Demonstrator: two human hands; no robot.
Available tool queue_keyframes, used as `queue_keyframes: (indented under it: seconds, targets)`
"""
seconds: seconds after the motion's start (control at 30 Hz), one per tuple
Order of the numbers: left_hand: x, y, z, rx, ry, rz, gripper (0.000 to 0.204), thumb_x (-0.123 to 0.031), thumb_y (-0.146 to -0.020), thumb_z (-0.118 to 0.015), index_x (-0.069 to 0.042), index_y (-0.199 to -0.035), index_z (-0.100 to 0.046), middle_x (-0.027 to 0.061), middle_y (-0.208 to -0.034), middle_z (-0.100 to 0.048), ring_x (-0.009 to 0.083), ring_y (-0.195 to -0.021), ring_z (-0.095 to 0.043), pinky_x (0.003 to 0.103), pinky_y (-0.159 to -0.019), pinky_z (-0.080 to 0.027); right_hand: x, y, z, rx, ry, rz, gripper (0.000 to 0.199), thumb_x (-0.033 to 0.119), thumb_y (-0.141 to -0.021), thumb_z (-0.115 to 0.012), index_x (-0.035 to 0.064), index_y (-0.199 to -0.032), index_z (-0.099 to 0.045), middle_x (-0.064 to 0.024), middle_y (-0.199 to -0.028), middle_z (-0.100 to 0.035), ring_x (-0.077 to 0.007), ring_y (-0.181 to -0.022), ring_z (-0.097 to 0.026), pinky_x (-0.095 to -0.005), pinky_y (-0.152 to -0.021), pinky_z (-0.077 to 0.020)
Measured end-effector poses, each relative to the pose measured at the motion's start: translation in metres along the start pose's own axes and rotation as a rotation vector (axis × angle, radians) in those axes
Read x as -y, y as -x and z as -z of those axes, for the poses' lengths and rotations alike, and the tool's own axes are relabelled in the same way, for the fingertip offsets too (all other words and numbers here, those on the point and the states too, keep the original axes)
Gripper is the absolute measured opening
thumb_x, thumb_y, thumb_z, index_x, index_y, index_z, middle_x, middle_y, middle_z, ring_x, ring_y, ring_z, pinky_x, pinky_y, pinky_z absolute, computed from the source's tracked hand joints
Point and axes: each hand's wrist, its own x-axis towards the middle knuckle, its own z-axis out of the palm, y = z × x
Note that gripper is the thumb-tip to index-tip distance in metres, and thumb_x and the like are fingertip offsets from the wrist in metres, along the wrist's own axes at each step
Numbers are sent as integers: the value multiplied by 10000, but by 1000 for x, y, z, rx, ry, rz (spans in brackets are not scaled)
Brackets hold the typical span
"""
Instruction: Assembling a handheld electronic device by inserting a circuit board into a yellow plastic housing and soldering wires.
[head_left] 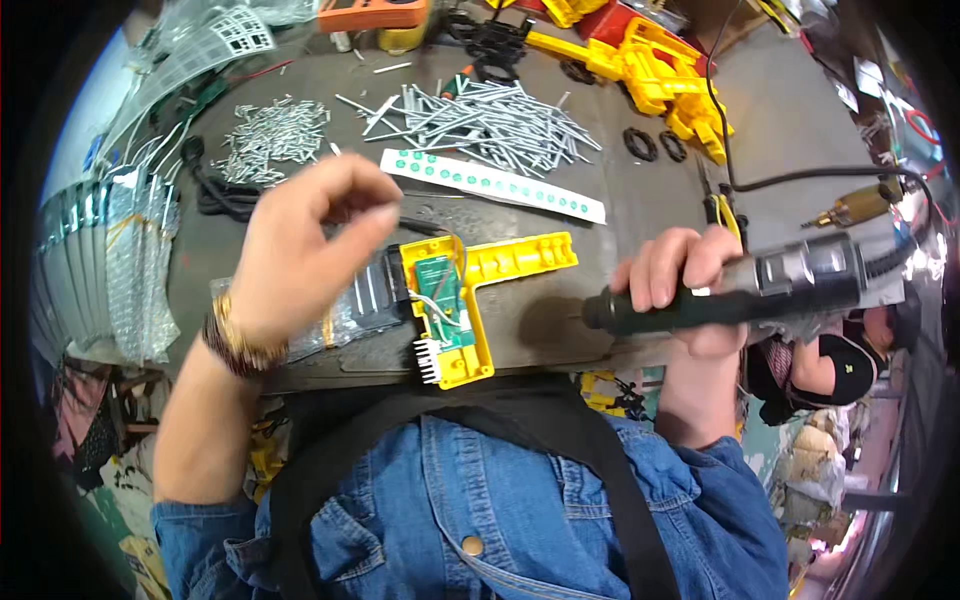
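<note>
My right hand [685, 265] is wrapped round a black and silver electric screwdriver [800, 275], held sideways with its dark nose to the left. My left hand [300, 240] is closed in a pinch above the bench; whatever is between thumb and forefinger, if anything, is too small to make out. Between the hands lies a yellow plastic housing half [482, 345], pistol-shaped, its open side up. Inside it sit a green circuit board [437, 285] and thin wires. White prongs [428, 362] stick out at its near left edge, and a black cord [425, 222] lies by its far end.
Beyond lie a white strip with green dots [490, 185], long screws [490, 125] and a pile of short screws [275, 140]. Yellow housings [660, 75] and black rings [640, 145] are at far right. Bubble-wrapped parts [140, 270] stand left. A cable [800, 177] crosses the right; another person [835, 365] is beyond.
</note>
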Motion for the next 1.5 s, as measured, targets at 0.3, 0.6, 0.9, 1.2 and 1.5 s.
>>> queue_keyframes:
  seconds: [0.3, 0.6, 0.9, 1.2, 1.5]
  targets:
    - [-17, 37, -32, 1, -194, -512, 280, -28, -697, -795, -75, -950, -685, 33, -819, -689, 228, -768, -650, 354, -737, -464, 26, -43, -44, 96, -163, 153, 611, 399, -838, -754, 68, -1268, -474, -29, -890, -618, -177, -769, -601, -386, -740, -510]
    - [-18, 47, -33, -41, -222, -499, 493, 31, -655, -756, -67, -1126, -649, 5, -847, -716, 215, -786, -646, 367, -785, -437, 20, -59, -72, 34, -203, 273, 694, 432, -894, -654, -17, -1372, -427, -36, -962, -583, -127, -799, -515, -318, -750, -428]
    - [-18, 48, -32, -29, -217, -504, 607, 28, -639, -767, -56, -1216, -600, -2, -856, -718, 209, -787, -638, 358, -780, -427, 16, -60, -72, 68, -161, 236, 727, 452, -897, -646, -15, -1405, -416, -35, -951, -581, -129, -792, -515, -327, -739, -427]
    - [-15, 48, -34, -43, -236, -491, 636, 32, -638, -772, -57, -1240, -585, -4, -851, -712, 209, -778, -628, 354, -778, -426, 6, -60, -67, 104, -172, 253, 716, 470, -894, -648, 8, -1398, -436, -24, -946, -585, -136, -793, -532, -327, -726, -442]
    - [-10, 30, -14, -96, -502, -582, 410, -58, -734, -735, -108, -1134, -662, 21, -842, -661, 232, -769, -607, 382, -763, -426, 14, -59, -63, 171, -25, 299, 734, 471, -897, -637, 17, -1424, -406, -14, -942, -559, -127, -780, -497, -312, -714, -417]
